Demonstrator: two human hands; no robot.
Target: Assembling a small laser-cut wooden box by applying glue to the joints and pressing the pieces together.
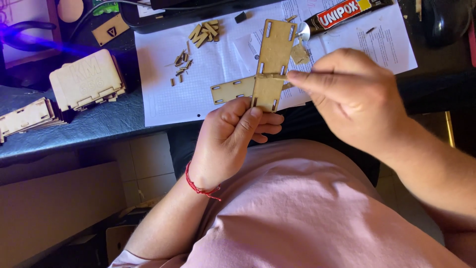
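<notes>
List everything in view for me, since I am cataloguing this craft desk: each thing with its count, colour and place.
long slotted panel: one, tan, upright in the left hand
second slotted panel: one, tan, crossing behind the first
small wooden bits: many, tan, scattered on the paper
paper sheets: several, white, on the desk
glue tube: one, black and red, top of the paper
assembled box: one, tan, left on the desk
stacked panels: several, tan, far left
desk: one, dark
string bracelet: one, red, left wrist
left hand: grips the long panel's lower end
right hand: fingertips at the panels' joint
</notes>
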